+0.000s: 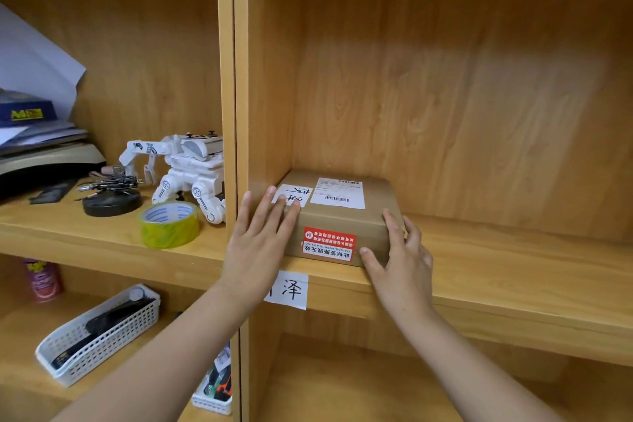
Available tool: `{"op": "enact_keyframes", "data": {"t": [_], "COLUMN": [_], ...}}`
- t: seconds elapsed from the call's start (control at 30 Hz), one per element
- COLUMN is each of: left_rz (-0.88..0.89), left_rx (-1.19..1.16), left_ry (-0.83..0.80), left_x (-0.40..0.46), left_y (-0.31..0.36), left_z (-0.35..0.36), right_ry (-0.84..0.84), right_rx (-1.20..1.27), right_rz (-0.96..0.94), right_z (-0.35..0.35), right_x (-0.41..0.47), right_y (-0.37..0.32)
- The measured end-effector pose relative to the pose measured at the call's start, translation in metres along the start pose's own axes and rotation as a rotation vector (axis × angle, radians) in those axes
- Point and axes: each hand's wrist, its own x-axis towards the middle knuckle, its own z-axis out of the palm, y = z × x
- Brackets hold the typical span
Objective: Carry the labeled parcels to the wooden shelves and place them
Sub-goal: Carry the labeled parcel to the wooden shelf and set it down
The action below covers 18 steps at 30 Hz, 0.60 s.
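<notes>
While both hands, left and right, rest flat and unclenched, apparently touching the parcel, push it squarely back at centre frame.

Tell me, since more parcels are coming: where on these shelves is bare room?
The right compartment's board is bare from the parcel to the frame's right edge. The left compartment is crowded: toy robot, tape roll, black round base, stacked papers.

Left cubby's kinda cluttered: a white toy robot, a yellow-green tape roll just in front of it, plus a white mesh basket one level down.
</notes>
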Motion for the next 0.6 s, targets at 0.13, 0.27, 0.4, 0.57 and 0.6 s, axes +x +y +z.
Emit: {"op": "enact_keyframes", "data": {"t": [0.13,0.27,0.4,0.57,0.6], "left_rz": [0.014,0.031,0.074,0.135,0.153], "left_rx": [-0.002,-0.03,-0.101,-0.236,-0.264], "left_ry": [-0.008,-0.023,-0.041,-0.047,-0.056], "left_x": [-0.004,-0.018,-0.038,-0.068,-0.073], "left_y": [0.0,0.001,0.009,0.033,0.041], "left_z": [-0.004,-0.011,-0.017,-0.017,-0.017], "right_ry": [-0.057,-0.07,-0.099,-0.124,-0.129], "right_rx": [-0.005,-0.033,-0.055,-0.103,-0.118], "right_rz": [0.011,0.039,0.065,0.142,0.153], "right_z": [-0.007,-0.017,-0.026,-0.039,-0.043], "right_x": [-0.007,-0.025,-0.054,-0.103,-0.113], "right_y": [-0.003,-0.007,-0.013,-0.014,-0.012]}}
